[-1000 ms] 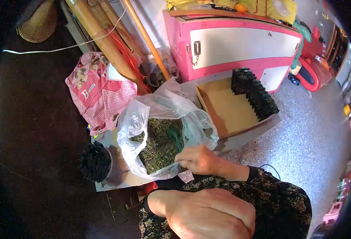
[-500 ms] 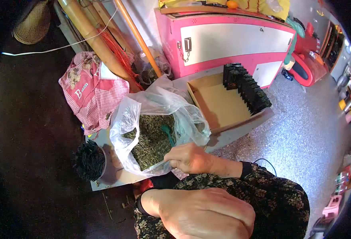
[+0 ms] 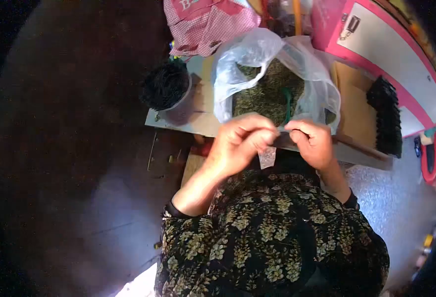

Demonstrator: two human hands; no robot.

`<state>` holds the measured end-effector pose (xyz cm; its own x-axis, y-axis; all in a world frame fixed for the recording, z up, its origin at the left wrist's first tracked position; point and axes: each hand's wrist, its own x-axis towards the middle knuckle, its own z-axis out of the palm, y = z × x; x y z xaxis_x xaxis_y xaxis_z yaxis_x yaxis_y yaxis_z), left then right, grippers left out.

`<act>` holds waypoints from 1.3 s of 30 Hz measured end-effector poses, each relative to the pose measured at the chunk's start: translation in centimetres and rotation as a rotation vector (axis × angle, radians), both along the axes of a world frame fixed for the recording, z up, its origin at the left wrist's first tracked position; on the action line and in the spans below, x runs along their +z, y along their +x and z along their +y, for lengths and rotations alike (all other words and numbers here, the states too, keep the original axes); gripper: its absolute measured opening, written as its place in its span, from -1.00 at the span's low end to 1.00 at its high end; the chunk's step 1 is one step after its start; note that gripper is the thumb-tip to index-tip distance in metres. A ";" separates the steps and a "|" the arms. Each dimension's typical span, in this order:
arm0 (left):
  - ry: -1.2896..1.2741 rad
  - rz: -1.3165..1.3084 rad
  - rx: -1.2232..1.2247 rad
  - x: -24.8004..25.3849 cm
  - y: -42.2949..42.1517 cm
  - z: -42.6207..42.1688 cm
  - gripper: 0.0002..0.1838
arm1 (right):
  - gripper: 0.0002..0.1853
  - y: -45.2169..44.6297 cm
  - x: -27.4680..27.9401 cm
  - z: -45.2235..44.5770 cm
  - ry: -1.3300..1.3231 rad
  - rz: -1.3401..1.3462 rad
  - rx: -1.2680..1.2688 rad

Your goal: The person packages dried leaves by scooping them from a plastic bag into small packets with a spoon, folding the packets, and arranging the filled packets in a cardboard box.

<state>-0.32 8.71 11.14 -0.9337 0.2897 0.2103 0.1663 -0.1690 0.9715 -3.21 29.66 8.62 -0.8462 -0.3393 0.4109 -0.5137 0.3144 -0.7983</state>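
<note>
A clear plastic bag (image 3: 228, 94) with its mouth wide open holds dried, shredded greenish-brown plant matter (image 3: 260, 104). In it stands a green plastic handle (image 3: 287, 101); its lower end is hidden. My left hand (image 3: 240, 143) is closed at the near side of the bag, thumb against curled fingers. Beside it, my right hand (image 3: 313, 142) is closed too, fingertips at the bag's near rim. Whatever the fingers pinch is too small or hidden to make out. Just below the left fingertips shows a small clear plastic piece (image 3: 267, 157); whether it is held, I cannot tell.
A tub of black bristly strands (image 3: 166, 86) stands left of the bag on the low table (image 3: 203, 121). To the right sits a cardboard tray (image 3: 354, 114) with black stacked pieces (image 3: 387, 119). Behind are a pink-checked cloth (image 3: 218, 27) and a pink-and-white cabinet (image 3: 391, 37).
The view has swung left and down. My left hand has moved from close to the camera to the bag's near side, beside my right hand. The bag remains on the table.
</note>
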 end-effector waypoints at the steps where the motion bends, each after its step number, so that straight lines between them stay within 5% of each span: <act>1: -0.126 -0.099 0.159 -0.2 0.2 -1.3 -0.90 | -0.87 0.1 -0.3 -0.2 0.001 -0.032 -0.003; 7: -0.639 0.154 0.773 -3.7 -2.9 -9.1 -0.93 | -0.86 -0.9 -0.9 -0.9 0.017 -0.007 0.050; 12: -1.097 0.381 1.013 -4.3 -6.0 -14.4 -0.91 | -0.86 -0.7 -0.9 -0.5 0.033 -0.017 0.035; 22: -1.544 0.691 1.036 -4.3 -13.9 -16.5 -0.89 | -0.86 0.3 -1.2 -0.5 0.074 -0.044 0.027; 39: -1.918 0.437 0.918 -4.7 -19.8 -16.4 -0.78 | -0.86 0.5 -0.6 0.0 0.149 -0.017 -0.010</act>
